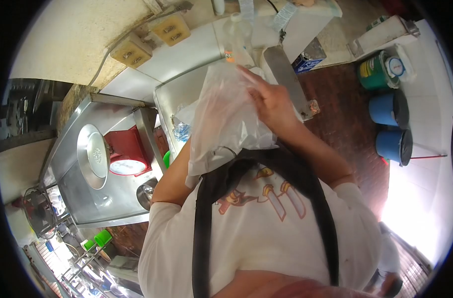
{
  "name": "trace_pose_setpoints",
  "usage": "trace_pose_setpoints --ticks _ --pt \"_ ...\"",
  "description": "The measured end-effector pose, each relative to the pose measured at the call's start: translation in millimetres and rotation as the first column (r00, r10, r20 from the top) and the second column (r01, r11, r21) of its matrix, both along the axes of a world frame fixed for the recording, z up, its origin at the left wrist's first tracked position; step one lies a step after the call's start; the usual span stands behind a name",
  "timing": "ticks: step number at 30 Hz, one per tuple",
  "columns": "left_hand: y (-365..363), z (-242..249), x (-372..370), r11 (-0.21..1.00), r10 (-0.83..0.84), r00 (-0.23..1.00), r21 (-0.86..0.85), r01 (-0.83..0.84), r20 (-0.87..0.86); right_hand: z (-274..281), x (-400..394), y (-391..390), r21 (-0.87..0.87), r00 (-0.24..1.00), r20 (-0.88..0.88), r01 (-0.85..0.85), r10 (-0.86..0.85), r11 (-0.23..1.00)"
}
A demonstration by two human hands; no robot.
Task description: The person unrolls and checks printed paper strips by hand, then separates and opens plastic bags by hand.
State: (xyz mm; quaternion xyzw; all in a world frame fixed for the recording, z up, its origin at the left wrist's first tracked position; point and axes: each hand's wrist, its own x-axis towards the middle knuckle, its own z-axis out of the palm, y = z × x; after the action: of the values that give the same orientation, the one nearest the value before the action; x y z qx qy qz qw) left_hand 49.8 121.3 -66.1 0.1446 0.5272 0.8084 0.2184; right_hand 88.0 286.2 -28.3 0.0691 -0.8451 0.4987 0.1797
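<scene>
A translucent white plastic bag [214, 129] hangs in front of my chest, its upper part spread over the edge of the metal counter. My right hand [271, 102] has its fingers closed on the bag's upper right side. My left forearm runs up behind the bag, and my left hand [225, 105] shows only as a faint pinkish shape through the plastic, its fingers too blurred to make out. Just beyond the bag stands a clear plastic bottle [238, 34] with an orange label. Left of the bag lies a blue and clear plastic wrapper [182, 131].
To the left, a steel table [77, 196] holds a red scale [127, 149] with a round metal pan [94, 156] and a metal bowl [145, 193]. Blue buckets [385, 109] and a green container [373, 72] stand at right. A person [388, 263] is partly visible lower right.
</scene>
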Motion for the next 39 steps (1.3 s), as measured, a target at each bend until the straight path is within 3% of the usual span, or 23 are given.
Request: trace_pose_setpoints --ticks 2,3,4,5,8,9,10,12,14,16,18,20,22,25,28,29,31,32,34,36,39 --pt "-16.6 -1.1 -9.9 0.996 -0.057 0.998 0.067 0.054 0.037 2.8 2.8 28.2 0.008 0.997 0.064 -0.041 0.040 0.999" --pt "-26.2 -0.2 -14.4 0.991 -0.108 0.991 0.082 0.102 0.074 10.9 6.5 44.7 -0.154 0.977 0.157 -0.117 0.141 0.981" --pt "-35.4 3.1 -16.6 0.984 -0.162 0.979 0.095 0.151 0.124 9.2 11.0 59.0 -0.429 0.967 0.116 -0.156 0.226 0.890" --pt "-49.1 10.8 -7.3 0.977 -0.177 0.950 -0.071 0.201 0.257 6.5 16.6 71.7 -0.667 0.954 0.053 -0.186 0.295 0.721" --pt "-71.5 -22.8 -26.1 0.782 -0.606 0.774 -0.043 0.622 0.183 14.0 19.4 80.5 -0.954 0.866 -0.097 -0.220 0.490 0.201" --pt "-71.4 -21.1 -23.1 0.860 -0.483 0.855 -0.079 0.503 0.189 16.1 19.2 79.7 -0.977 0.824 -0.149 -0.208 0.547 0.046" --pt "-67.6 -11.5 -20.0 0.919 -0.350 0.918 -0.121 0.375 0.186 10.8 18.2 74.7 -0.990 0.861 -0.041 -0.104 0.507 0.097" --pt "-37.1 14.2 -19.0 0.997 -0.050 0.929 -0.030 0.065 0.367 -10.0 8.3 60.6 -0.976 0.894 0.173 0.101 0.413 0.191" --pt "-28.0 15.5 -10.7 0.996 0.076 0.929 0.010 -0.085 0.361 -52.3 7.8 53.3 -0.877 0.866 0.416 0.301 0.278 0.375" --pt "-24.4 -37.2 -11.6 0.996 0.071 0.892 0.021 -0.089 0.447 -72.4 18.6 48.6 -0.732 0.795 0.585 0.436 0.157 0.523" --pt "-26.4 -122.2 -15.4 0.997 0.020 0.825 0.049 -0.059 0.565 -128.8 27.8 47.8 -0.602 0.810 0.586 0.456 -0.026 0.655" --pt "-26.0 -185.8 -15.2 0.996 -0.020 0.771 0.077 -0.037 0.636 -144.0 27.7 50.1 -0.413 0.786 0.594 0.479 -0.170 0.774" --pt "-14.0 -201.6 -13.0 0.999 -0.021 0.803 0.040 -0.004 0.596 -135.4 21.1 49.2 -0.163 0.732 0.624 0.465 -0.274 0.870" --pt "-4.0 -196.6 -22.4 0.998 0.026 0.687 0.016 -0.054 0.726 -170.0 0.4 54.4 -0.172 0.765 0.568 0.472 -0.305 0.865" --pt "5.7 -171.9 -26.0 0.972 0.123 0.817 -0.234 0.015 0.563 -215.6 -18.7 70.1 -0.092 0.817 0.481 0.408 -0.318 0.908" --pt "2.1 -153.3 -25.3 0.908 -0.005 0.886 -0.369 0.198 0.464 -219.9 -17.4 77.3 -0.136 0.805 0.524 0.400 -0.277 0.906" --pt "-26.5 -187.0 -21.5 0.882 -0.030 0.922 -0.424 0.205 0.385 -211.0 -18.6 89.7 -0.223 0.779 0.597 0.391 -0.192 0.893" --pt "-42.0 -208.4 -19.2 0.867 -0.044 0.936 -0.453 0.209 0.349 -196.5 -14.2 90.7 -0.192 0.817 0.537 0.363 -0.212 0.912" --pt "-65.1 -197.5 -15.9 0.797 -0.050 0.981 -0.585 0.152 0.187 -139.2 6.4 88.9 -0.114 0.869 0.431 0.320 -0.243 0.941" --pt "-72.7 -154.7 -15.8 0.719 -0.073 0.997 -0.694 0.030 -0.032 -67.9 17.2 76.6 -0.022 0.954 0.214 0.220 -0.210 0.975" --pt "-54.4 -99.4 -18.2 0.634 -0.167 0.946 -0.765 -0.112 -0.277 -40.0 10.4 63.9 0.087 0.994 0.025 -0.109 0.108 0.990"
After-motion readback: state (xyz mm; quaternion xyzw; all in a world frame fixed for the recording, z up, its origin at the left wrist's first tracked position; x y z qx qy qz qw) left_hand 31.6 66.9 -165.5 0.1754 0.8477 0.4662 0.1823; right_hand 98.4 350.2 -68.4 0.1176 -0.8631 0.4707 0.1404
